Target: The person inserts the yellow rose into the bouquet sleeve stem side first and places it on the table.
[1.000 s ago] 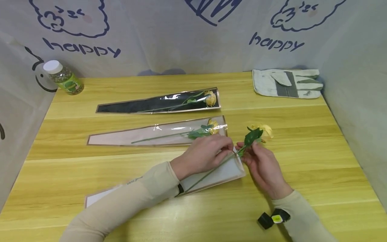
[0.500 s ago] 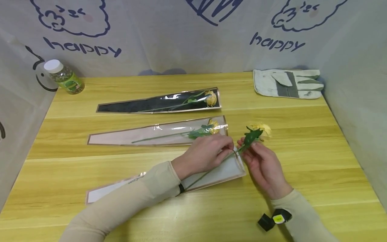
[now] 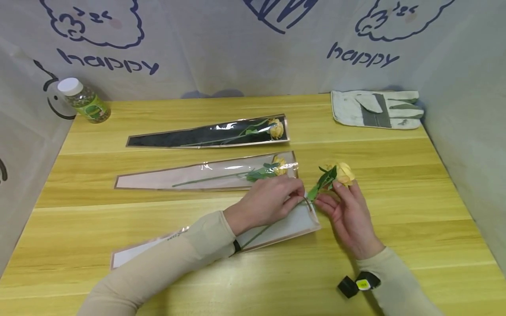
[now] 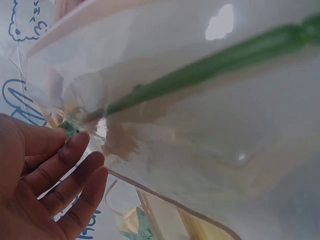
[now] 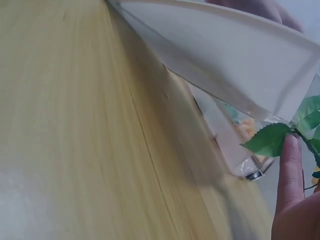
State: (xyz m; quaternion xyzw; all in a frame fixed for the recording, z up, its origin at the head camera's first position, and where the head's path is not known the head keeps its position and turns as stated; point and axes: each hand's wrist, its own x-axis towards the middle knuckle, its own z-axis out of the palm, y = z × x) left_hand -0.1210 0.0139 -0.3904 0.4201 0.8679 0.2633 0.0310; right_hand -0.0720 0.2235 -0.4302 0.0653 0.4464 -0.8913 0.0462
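Note:
My left hand [image 3: 272, 199] pinches the open-end edge of a white-backed flower sleeve [image 3: 290, 226] at the front. In the left wrist view, the rose's green stem [image 4: 200, 72] shows through the clear film. My right hand [image 3: 353, 219] holds a yellow rose [image 3: 345, 173] just below its bloom, thumb against the base. Bloom and leaves lie outside the sleeve's mouth, while the stem runs inside. A leaf [image 5: 270, 140] sits by a right finger in the right wrist view, beside the sleeve's lifted mouth [image 5: 225, 45]. My left forearm hides the sleeve's middle.
Behind lie a pink-white sleeve [image 3: 146, 181] and a black sleeve [image 3: 166, 137], each with a yellow rose inside. A work glove [image 3: 375, 109] lies at the back right. A white-capped jar [image 3: 88, 103] stands at the back left, near the fabric walls.
My right hand has shifted its hold up toward the bloom, and the flower has turned slightly, its leaves now hanging lower. My left hand stays in place on the sleeve's edge.

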